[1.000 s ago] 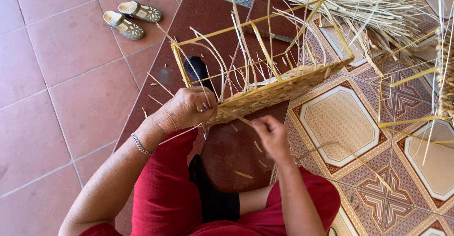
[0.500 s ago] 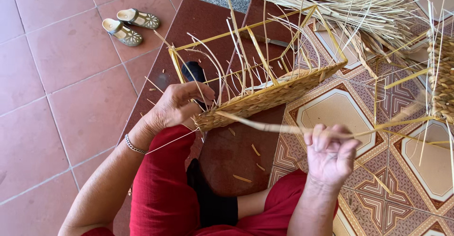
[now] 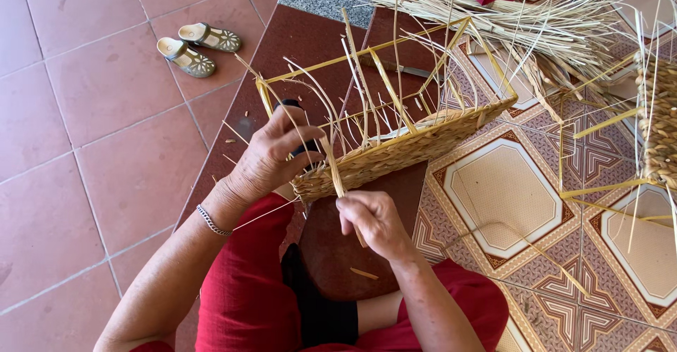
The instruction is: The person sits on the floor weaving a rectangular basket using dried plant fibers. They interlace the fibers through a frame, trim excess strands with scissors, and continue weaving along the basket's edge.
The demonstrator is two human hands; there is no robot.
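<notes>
Fingers of right hand pinching straw, straw upright with slight tilt, left hand gripping basket corner, basket long axis rising rightward

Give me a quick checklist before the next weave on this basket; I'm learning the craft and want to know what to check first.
1. Left hand steadies the basket at its near corner: ok.
2. Right hand pinches the working strand just below the woven edge: ok.
3. Upright stakes stand free above the woven band: ok, though several lean and cross.
4. Yellow frame sits square over the weave: ok.
5. Spare straw within reach: ok, a bundle lies beyond the basket.
6. Strand's far end seated between the stakes: cannot tell, the left hand's fingers hide it.
</notes>
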